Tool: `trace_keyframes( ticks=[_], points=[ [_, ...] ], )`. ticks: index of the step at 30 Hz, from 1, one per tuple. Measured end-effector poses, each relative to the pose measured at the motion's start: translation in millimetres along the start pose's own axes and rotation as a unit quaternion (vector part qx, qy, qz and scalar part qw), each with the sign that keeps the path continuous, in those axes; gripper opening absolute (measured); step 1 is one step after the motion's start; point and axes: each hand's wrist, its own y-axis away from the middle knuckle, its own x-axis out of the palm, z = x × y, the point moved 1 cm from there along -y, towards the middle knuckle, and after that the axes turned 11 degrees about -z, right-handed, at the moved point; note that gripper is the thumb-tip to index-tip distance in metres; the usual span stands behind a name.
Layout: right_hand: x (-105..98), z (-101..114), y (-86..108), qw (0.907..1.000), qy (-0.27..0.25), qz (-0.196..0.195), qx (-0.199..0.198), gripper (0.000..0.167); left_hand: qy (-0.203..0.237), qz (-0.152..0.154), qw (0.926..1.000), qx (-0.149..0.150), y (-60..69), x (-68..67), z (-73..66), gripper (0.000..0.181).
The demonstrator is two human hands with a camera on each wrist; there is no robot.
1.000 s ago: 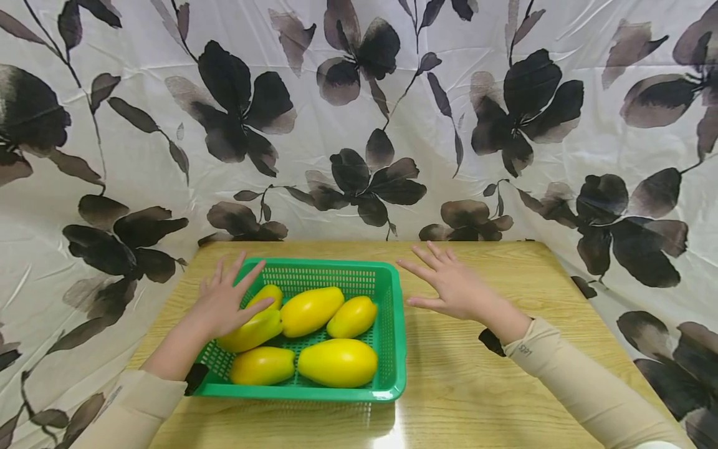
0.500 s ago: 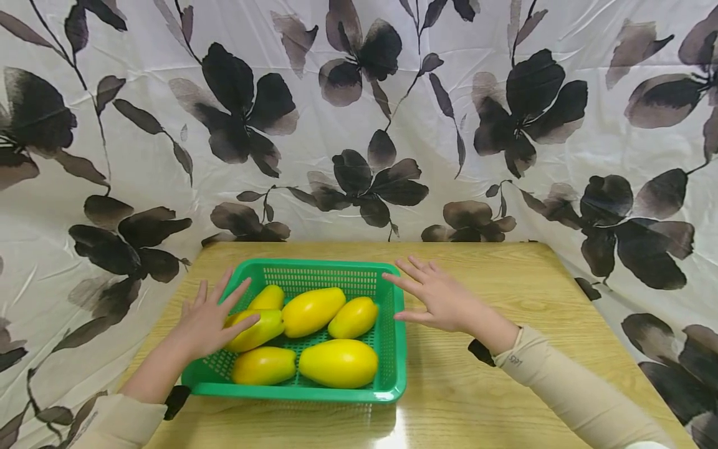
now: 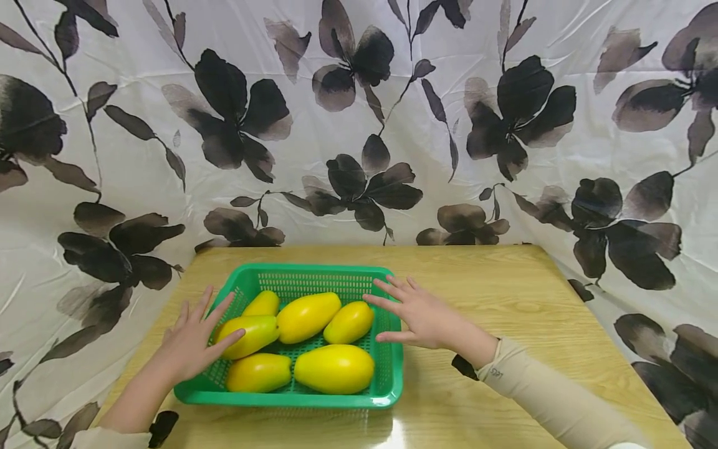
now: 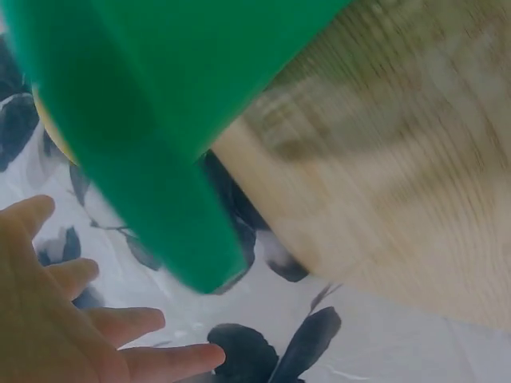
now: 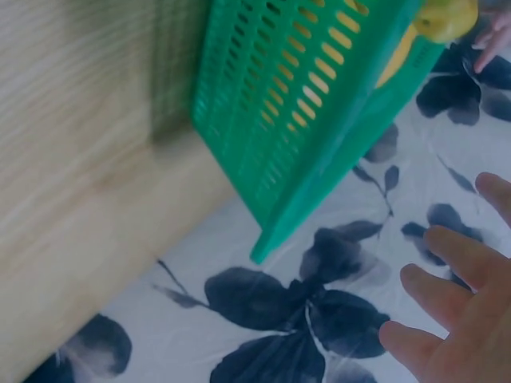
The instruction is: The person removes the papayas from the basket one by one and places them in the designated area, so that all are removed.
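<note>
A green plastic basket with slotted walls stands on the table. Several smooth yellow fruits, which look like papayas, lie in it, among them a large one at the front right and a greener-tinged one near the left wall. My left hand is spread over the basket's left side, its thumb over the greenish fruit. Over the right rim is my right hand, fingers spread. Both wrist views show gaps between the basket and the fingers of the left hand and right hand. Neither hand holds anything.
The basket sits left of centre on a wood-grain table. White cloth printed with dark flowers hangs behind the table and along both sides. Each wrist has a black strap, such as the one on the right.
My right hand has moved left and nearer, from beside the basket to over its right rim. My left hand has drawn left and nearer along the basket's left side. The basket stays put.
</note>
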Motion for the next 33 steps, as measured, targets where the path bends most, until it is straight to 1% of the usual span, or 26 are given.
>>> trace_keyframes(
  ticks=[7, 15, 20, 24, 29, 33],
  points=[
    [8.1, 6.8, -0.4, 0.9999, -0.005, 0.015, -0.002, 0.073, 0.021, -0.001, 0.9995, -0.023, 3.1, 3.0, 3.2, 0.08],
    [13.4, 10.3, -3.3, 0.9997, -0.001, 0.025, -0.009, 0.072, 0.028, 0.001, 0.9991, -0.031, 6.1, 8.6, 6.5, 0.079],
    [19.2, 12.8, -4.5, 0.9995, -0.003, 0.017, -0.028, 0.07, 0.037, -0.001, 0.9987, -0.034, 9.4, 12.2, 9.3, 0.079],
    [24.5, 14.2, -5.6, 0.999, -0.009, 0.011, -0.041, 0.069, 0.04, -0.001, 0.9983, -0.043, 11.6, 15.7, 12.3, 0.079],
    [31.0, 16.7, -8.3, 0.9986, -0.013, 0.022, -0.046, 0.068, 0.05, 0.004, 0.9973, -0.054, 13.7, 21.0, 15.1, 0.079],
    [34.9, 20.3, -9.8, 0.9984, -0.004, 0.029, -0.047, 0.068, 0.065, 0.007, 0.9961, -0.06, 14.9, 25.7, 15.5, 0.077]
  ],
)
